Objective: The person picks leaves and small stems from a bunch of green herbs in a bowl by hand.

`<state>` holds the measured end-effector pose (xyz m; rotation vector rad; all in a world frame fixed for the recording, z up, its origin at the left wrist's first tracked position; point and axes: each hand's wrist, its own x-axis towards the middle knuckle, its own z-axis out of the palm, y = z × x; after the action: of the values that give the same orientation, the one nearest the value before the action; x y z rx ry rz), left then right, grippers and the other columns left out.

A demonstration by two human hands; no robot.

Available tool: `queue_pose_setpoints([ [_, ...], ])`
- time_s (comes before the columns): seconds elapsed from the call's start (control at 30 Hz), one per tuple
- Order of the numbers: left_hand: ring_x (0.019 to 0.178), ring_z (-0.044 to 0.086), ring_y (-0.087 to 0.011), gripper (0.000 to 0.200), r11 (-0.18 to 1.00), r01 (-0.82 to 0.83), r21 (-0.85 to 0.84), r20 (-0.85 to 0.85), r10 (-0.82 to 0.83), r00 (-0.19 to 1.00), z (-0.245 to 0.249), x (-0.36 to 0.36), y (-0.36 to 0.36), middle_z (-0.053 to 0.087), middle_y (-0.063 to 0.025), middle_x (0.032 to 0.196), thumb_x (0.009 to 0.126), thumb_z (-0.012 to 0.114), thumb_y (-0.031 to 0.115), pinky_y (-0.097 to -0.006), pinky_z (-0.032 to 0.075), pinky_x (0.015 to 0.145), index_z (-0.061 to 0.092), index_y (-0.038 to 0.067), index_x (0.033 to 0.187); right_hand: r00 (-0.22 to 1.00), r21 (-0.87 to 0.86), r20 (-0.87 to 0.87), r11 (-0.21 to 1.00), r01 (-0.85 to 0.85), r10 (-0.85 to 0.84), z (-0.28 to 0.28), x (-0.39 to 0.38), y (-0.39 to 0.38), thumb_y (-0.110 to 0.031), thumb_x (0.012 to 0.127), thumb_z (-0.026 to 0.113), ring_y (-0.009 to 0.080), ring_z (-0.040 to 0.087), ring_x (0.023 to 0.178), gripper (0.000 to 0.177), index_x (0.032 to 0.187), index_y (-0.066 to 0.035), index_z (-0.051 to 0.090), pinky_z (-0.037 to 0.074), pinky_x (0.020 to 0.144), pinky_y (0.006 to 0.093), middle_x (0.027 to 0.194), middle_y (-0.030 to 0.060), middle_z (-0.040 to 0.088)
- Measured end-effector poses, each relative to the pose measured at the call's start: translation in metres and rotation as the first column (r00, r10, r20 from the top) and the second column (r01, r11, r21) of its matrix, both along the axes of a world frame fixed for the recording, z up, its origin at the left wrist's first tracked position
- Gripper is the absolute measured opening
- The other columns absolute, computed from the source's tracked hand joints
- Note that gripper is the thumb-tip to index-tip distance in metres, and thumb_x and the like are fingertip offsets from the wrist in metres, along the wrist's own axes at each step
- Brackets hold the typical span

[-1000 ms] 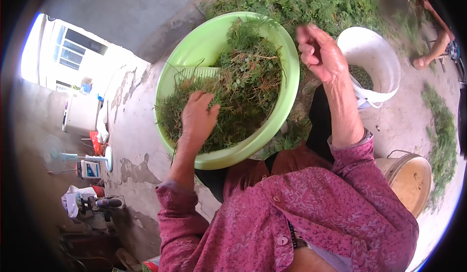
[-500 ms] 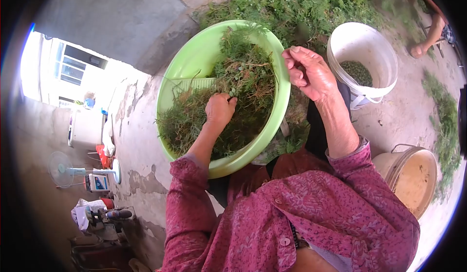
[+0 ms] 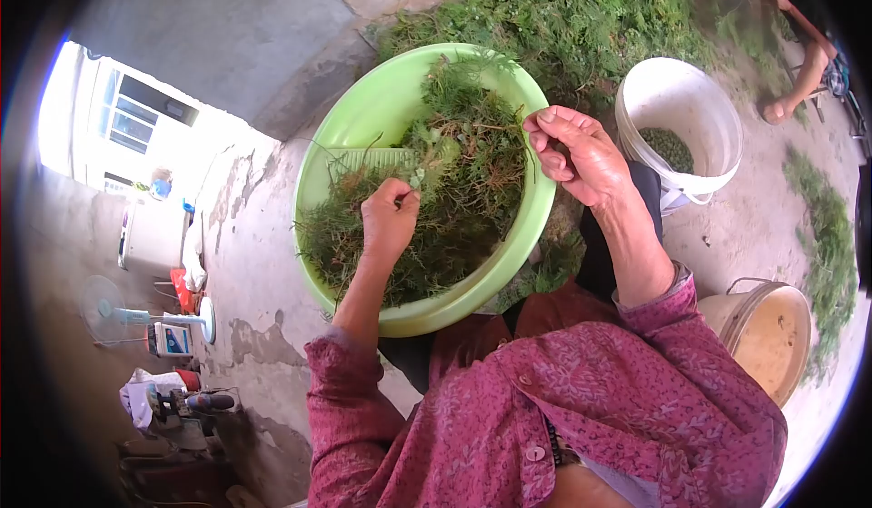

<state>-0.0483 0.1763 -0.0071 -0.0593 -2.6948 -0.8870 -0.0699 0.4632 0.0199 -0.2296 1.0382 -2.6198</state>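
Observation:
A light green plastic basin [image 3: 541,208] with a ribbed washboard [image 3: 368,158] sits before my lap, heaped with feathery green and brown cypress-like sprigs [image 3: 472,158]. Over the heap, my left hand [image 3: 391,220] has thumb and forefinger pinched together on a pale green sprig [image 3: 418,177]. My right hand [image 3: 581,155] is raised at the basin's right rim, its fingers curled and thumb pressed to the forefinger. Whatever may be between those fingertips is too small to tell. Right of it, a white bucket [image 3: 727,126] holds small green berries [image 3: 668,148].
Behind the basin lies a large pile of cut greenery [image 3: 581,17], with more greenery [image 3: 822,226] along the right. A lidded tan bucket [image 3: 772,335] is at lower right. Another person's leg [image 3: 804,85] shows at upper right. A fan [image 3: 136,314] stands at left.
My left hand has drawn back left and slightly down over the sprigs, with a pale green sprig at its fingertips. My right hand stays by the rim, fingers pinched. The view has shifted slightly.

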Motion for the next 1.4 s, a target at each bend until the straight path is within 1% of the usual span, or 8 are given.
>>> queue_pose_setpoints([
  [0.23, 0.049, 0.045, -0.0107, 0.009, 0.989, 0.035, 0.144, -0.162, -0.012, 0.987, 0.031, 0.029, 0.016, 0.050, -0.0066, 0.057, 0.077, 0.062, 0.002, -0.0247, 0.040, 0.049, 0.053, 0.002, 0.074, 0.937, 0.463, -0.338, 0.883, 0.082, 0.090, 0.023, 0.016, -0.043, -0.012, 0.080, 0.066, 0.0011, 0.045, 0.058, 0.021, 0.099, -0.005, 0.058, 0.035, 0.048, 0.0160, 0.071, -0.0036, 0.053],
  [0.6, 0.052, 0.045, -0.0062, 0.009, 0.958, 0.152, 0.244, -0.243, -0.091, 0.966, 0.040, 0.056, 0.033, 0.050, -0.0024, 0.061, 0.078, 0.060, -0.001, -0.0222, 0.039, 0.048, 0.052, 0.002, 0.080, 0.795, 0.660, -0.594, 0.640, 0.394, 0.123, 0.022, 0.025, -0.095, -0.016, 0.066, 0.072, 0.0133, 0.057, 0.058, 0.033, 0.088, 0.001, 0.054, 0.047, 0.053, 0.0284, 0.063, 0.0103, 0.058],
  [0.9, 0.059, 0.042, -0.0002, 0.007, 0.810, 0.121, 0.574, -0.024, -0.131, 0.991, 0.037, 0.061, 0.032, 0.052, 0.0063, 0.067, 0.078, 0.062, -0.001, -0.0173, 0.038, 0.052, 0.058, 0.002, 0.083, 0.763, 0.619, -0.621, 0.711, 0.334, 0.182, 0.014, 0.025, -0.098, -0.010, 0.074, 0.068, 0.0042, 0.043, 0.054, 0.018, 0.081, -0.003, 0.053, 0.038, 0.046, 0.0222, 0.060, -0.0012, 0.048],
  [1.0, 0.061, 0.043, -0.0002, 0.005, 0.808, 0.040, 0.588, 0.094, -0.117, 0.989, 0.045, 0.063, 0.030, 0.052, 0.0066, 0.067, 0.079, 0.062, -0.001, -0.0165, 0.037, 0.053, 0.059, 0.001, 0.083, 0.919, 0.547, -0.301, 0.836, -0.051, 0.253, 0.017, 0.024, -0.092, -0.007, 0.076, 0.064, 0.0032, 0.042, 0.049, 0.012, 0.081, -0.004, 0.053, 0.034, 0.040, 0.0191, 0.061, 0.0001, 0.050],
  [1.07, 0.061, 0.043, -0.0001, 0.004, 0.815, 0.038, 0.578, 0.040, -0.075, 0.996, 0.040, 0.062, 0.024, 0.052, 0.0068, 0.068, 0.079, 0.062, -0.001, -0.0160, 0.037, 0.054, 0.059, 0.001, 0.082, 0.918, 0.193, 0.000, 0.901, -0.390, 0.397, 0.021, 0.021, -0.082, -0.008, 0.080, 0.059, 0.0033, 0.040, 0.045, 0.008, 0.083, -0.003, 0.053, 0.027, 0.034, 0.0164, 0.067, 0.0042, 0.053],
  [1.17, 0.061, 0.043, -0.0001, 0.005, 0.787, -0.027, 0.617, 0.105, -0.048, 0.993, 0.033, 0.064, 0.014, 0.052, 0.0067, 0.068, 0.079, 0.062, -0.001, -0.0161, 0.037, 0.055, 0.058, 0.001, 0.081, 0.875, -0.135, 0.063, 0.873, -0.469, 0.480, 0.024, 0.013, -0.072, -0.010, 0.079, 0.060, 0.0066, 0.041, 0.045, 0.012, 0.085, -0.002, 0.052, 0.025, 0.033, 0.0175, 0.071, 0.0086, 0.055],
  [1.37, 0.063, 0.043, 0.0002, 0.006, 0.860, 0.064, 0.506, -0.019, -0.063, 0.998, 0.032, 0.066, 0.023, 0.052, 0.0059, 0.068, 0.078, 0.062, -0.003, -0.0165, 0.038, 0.053, 0.057, 0.001, 0.082, 0.930, 0.278, -0.046, 0.899, -0.339, 0.365, 0.015, 0.020, -0.090, -0.013, 0.085, 0.056, 0.0066, 0.043, 0.047, 0.009, 0.084, -0.004, 0.054, 0.030, 0.037, 0.0176, 0.072, 0.0039, 0.055],
  [1.4, 0.063, 0.043, 0.0002, 0.006, 0.860, 0.063, 0.506, -0.017, -0.063, 0.998, 0.032, 0.067, 0.023, 0.052, 0.0059, 0.068, 0.078, 0.062, -0.003, -0.0165, 0.038, 0.053, 0.057, 0.001, 0.082, 0.907, 0.459, -0.354, 0.887, -0.046, 0.230, 0.005, 0.019, -0.098, -0.011, 0.084, 0.057, 0.0076, 0.045, 0.049, 0.009, 0.085, -0.003, 0.056, 0.034, 0.041, 0.0198, 0.070, 0.0025, 0.055],
])
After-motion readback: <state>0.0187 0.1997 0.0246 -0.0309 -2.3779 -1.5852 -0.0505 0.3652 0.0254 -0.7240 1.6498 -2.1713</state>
